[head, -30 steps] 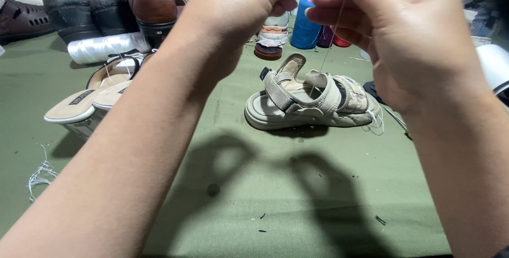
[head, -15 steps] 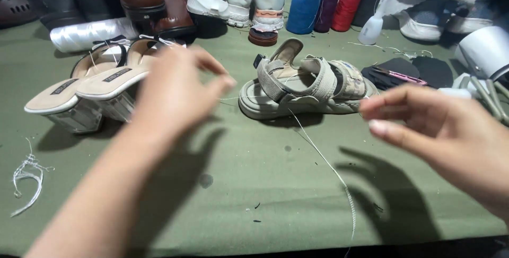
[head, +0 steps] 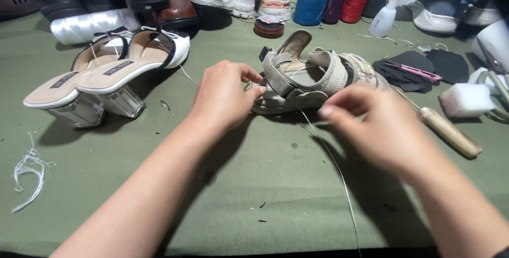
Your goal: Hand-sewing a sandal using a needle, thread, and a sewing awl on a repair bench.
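A: So what's on the green table point(head: 254, 205)?

B: Biggest thing is the pair of white heeled sandals point(head: 106, 75) at the left. The beige strap sandal point(head: 313, 75) sits mid-table, just past both hands.

A: And the hands?

B: Left hand point(head: 225, 96) touches the sandal's heel end, grip narrow, fingers curled. Right hand point(head: 379, 128) is just in front of it, grip pinched on a thin thread point(head: 339, 173) trailing toward the near edge. A wooden-handled awl point(head: 450, 132) lies to the right.

Bright overhead light; soft shadows under arms; slight motion blur, edges w/ mild distortion.
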